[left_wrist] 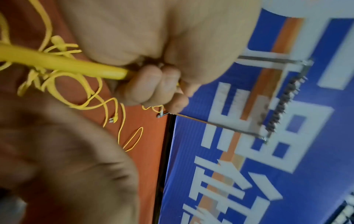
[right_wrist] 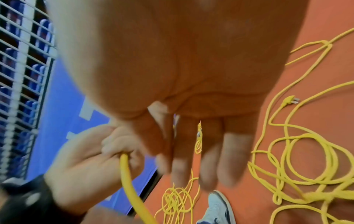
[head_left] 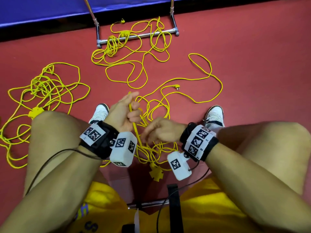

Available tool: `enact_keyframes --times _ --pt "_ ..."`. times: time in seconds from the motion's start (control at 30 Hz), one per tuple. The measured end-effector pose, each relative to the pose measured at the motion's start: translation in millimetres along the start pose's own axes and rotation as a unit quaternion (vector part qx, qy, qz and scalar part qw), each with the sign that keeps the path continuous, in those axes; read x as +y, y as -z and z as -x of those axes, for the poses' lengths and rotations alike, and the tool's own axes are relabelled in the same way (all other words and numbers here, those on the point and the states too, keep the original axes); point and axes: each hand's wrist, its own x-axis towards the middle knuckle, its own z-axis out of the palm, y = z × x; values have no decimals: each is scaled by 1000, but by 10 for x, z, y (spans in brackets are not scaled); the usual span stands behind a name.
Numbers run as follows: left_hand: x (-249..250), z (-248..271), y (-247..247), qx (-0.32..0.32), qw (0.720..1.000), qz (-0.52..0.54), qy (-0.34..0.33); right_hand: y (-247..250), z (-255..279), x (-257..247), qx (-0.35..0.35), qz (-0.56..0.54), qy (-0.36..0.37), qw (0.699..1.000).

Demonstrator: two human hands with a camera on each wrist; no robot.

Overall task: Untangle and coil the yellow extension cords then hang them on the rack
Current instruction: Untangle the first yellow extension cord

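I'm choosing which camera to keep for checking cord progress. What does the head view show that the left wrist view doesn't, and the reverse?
Only the head view shows the right hand with fingers loose, holding nothing, the tangled pile on the person's left, both shoes and the socket block between the knees.

Only the left wrist view shows the rack's top bar with hooks against the blue banner.

Both show the left hand gripping a yellow cord, and the loose plug on the red floor.

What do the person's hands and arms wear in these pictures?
Both arms are bare, without sleeves. Each wrist carries a black strap with white blocks that bear black-and-white square markers. A white camera box hangs under the right wrist. Thin dark cables run from the straps. The hands wear no gloves.
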Motion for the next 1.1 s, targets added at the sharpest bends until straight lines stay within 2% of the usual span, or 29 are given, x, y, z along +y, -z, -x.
enact_keyframes --times 0.07,0.1,0.13,0.2,0.3,0.4,0.47,0.53,0.6,0.67,0.7,0.77,0.83,0.9,0.97,1.03,1.1 --pt "29 69 -27 -63 995 -61 -38 86 -21 -70 147 -109 -52 982" --pt "28 108 -44 -100 991 -84 -40 158 -27 -103 202 -197 -75 956" --pt "18 145 -54 -133 985 -105 -30 240 -21 -132 227 -281 -90 928" --pt "-38 191 -45 -180 972 -151 11 385 -28 -132 213 -389 -86 892" --pt "-169 215 -22 -216 943 -243 69 441 -42 -140 199 -455 -44 867" --pt "-276 223 -31 -206 915 -330 109 450 -56 -135 234 -475 7 848" --pt "-315 215 -29 -192 908 -356 113 452 -71 -119 232 -501 19 834" --pt "-315 202 -17 -174 912 -361 91 400 -81 -110 239 -453 -20 859" --pt "-300 170 -23 -146 924 -349 59 342 -86 -70 250 -346 -106 898" --pt "-299 155 -45 -118 932 -337 55 313 -57 -37 218 -291 -181 914" --pt "-311 154 -54 -113 934 -334 62 316 -49 -30 187 -292 -197 917" --pt "-348 170 -60 -124 929 -341 78 344 -34 -50 165 -336 -164 913" --pt "-373 198 -59 -136 925 -343 89 364 -47 -76 196 -397 -98 891" --pt "-377 175 -41 -114 930 -337 94 371 -57 -91 235 -437 -32 868" --pt "-349 152 -41 -69 937 -326 106 385 -60 -101 256 -446 27 857" --pt "-315 130 -28 -37 950 -284 125 394 -46 -137 247 -434 62 864" --pt "-256 108 -18 -37 975 -184 120 375 -12 -168 221 -384 84 892"
